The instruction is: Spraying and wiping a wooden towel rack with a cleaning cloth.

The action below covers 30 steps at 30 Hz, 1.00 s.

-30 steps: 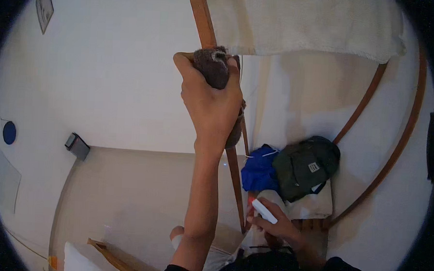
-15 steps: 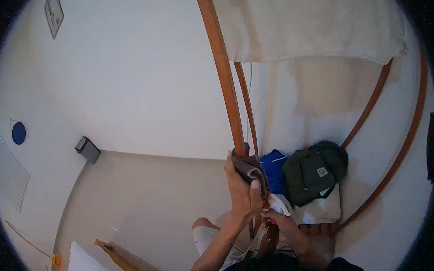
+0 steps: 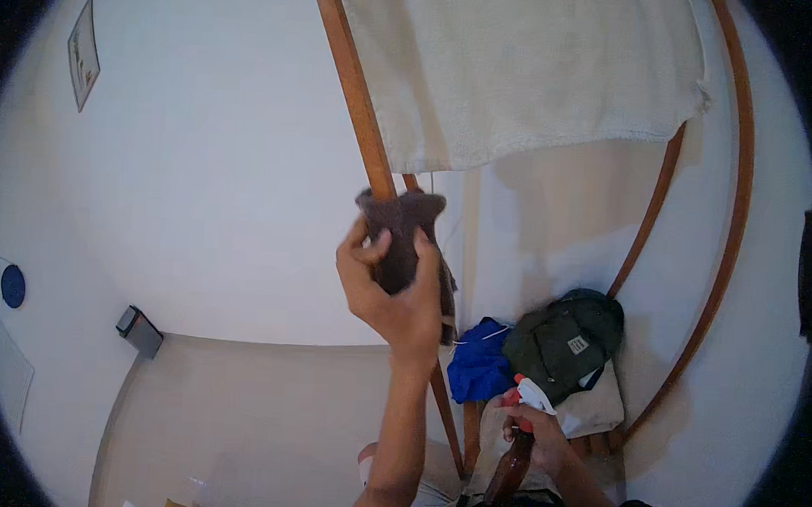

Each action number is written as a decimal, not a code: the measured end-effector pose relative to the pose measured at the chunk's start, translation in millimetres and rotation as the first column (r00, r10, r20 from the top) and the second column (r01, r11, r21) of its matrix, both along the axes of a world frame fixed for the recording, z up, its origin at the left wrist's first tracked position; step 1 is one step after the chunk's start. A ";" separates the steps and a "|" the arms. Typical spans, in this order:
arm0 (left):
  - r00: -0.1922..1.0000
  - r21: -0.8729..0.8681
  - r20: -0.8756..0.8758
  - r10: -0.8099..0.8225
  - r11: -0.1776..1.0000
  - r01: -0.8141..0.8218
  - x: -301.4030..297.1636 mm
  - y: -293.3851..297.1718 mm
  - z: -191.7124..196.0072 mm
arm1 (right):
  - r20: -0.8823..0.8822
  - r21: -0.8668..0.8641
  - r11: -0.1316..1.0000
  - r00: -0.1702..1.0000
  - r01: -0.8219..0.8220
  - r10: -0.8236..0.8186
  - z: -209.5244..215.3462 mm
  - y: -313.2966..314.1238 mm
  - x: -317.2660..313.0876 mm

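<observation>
My left hand (image 3: 394,289) is raised and grips a dark brown cloth (image 3: 405,231), which is wrapped around a slanted wooden pole (image 3: 352,88) of a rack. Low at the right, my right hand (image 3: 536,433) holds a brown spray bottle (image 3: 511,459) with a white and red trigger head (image 3: 530,392). The bottle points down, close to my body. A cream towel (image 3: 523,68) hangs over the top of the rack, above and to the right of the cloth.
A dark green cap (image 3: 565,337), a blue garment (image 3: 479,364) and a white cloth (image 3: 594,411) lie piled on the rack's lower shelf. Curved wooden bars (image 3: 728,249) stand at the right. A small dark box (image 3: 140,331) sits by the white wall's foot. Beige floor below.
My left hand has slid the cloth back up the pole after going down it half a second ago. The spray bottle stays low in my right hand.
</observation>
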<state>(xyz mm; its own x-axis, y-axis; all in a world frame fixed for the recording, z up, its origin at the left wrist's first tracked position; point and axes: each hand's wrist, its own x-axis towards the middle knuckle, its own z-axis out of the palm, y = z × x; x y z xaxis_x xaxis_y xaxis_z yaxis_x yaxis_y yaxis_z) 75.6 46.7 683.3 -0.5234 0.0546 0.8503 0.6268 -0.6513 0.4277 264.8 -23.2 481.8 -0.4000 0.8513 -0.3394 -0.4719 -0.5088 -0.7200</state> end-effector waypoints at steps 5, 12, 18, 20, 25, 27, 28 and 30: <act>0.964 -0.141 -0.172 0.200 0.964 -0.226 11.1 -15.5 -65.0 | 0.062 0.083 0.991 0.993 -0.104 0.099 -11.4 -1.2 3.9; 0.970 -0.140 -0.218 0.110 0.980 -0.143 3.6 -0.4 -9.9 | 0.068 0.110 0.977 0.982 -0.181 0.174 -2.4 -0.4 0.9; 0.983 -0.065 -0.151 0.100 0.992 -0.111 -1.9 10.0 -1.6 | -0.003 0.083 0.979 0.982 -0.186 0.187 -17.2 -4.1 -8.0; 0.949 -0.016 -0.206 0.240 0.969 -0.248 -0.3 -0.8 -4.3 | -0.023 0.024 0.987 0.987 -0.159 0.159 -18.8 -7.3 -13.5; 0.988 -0.124 -0.123 0.094 0.986 -0.110 7.3 -11.5 -132.2 | 0.068 -0.027 0.971 0.969 -0.237 0.239 -16.4 -1.4 -17.3; 0.963 -0.160 -0.260 0.074 0.980 -0.118 2.9 -22.1 -157.6 | 0.053 -0.068 0.961 0.961 -0.267 0.271 -16.9 -2.7 -20.7; 0.962 -0.162 -0.264 0.072 0.980 -0.118 -0.5 -22.7 -159.1 | 0.042 -0.034 0.967 0.966 -0.254 0.255 -21.6 -0.7 -21.0; 0.968 -0.189 -0.245 -0.050 0.982 0.003 -8.5 -23.6 -151.0 | -0.003 0.027 0.967 0.967 -0.253 0.254 -28.4 2.2 -21.7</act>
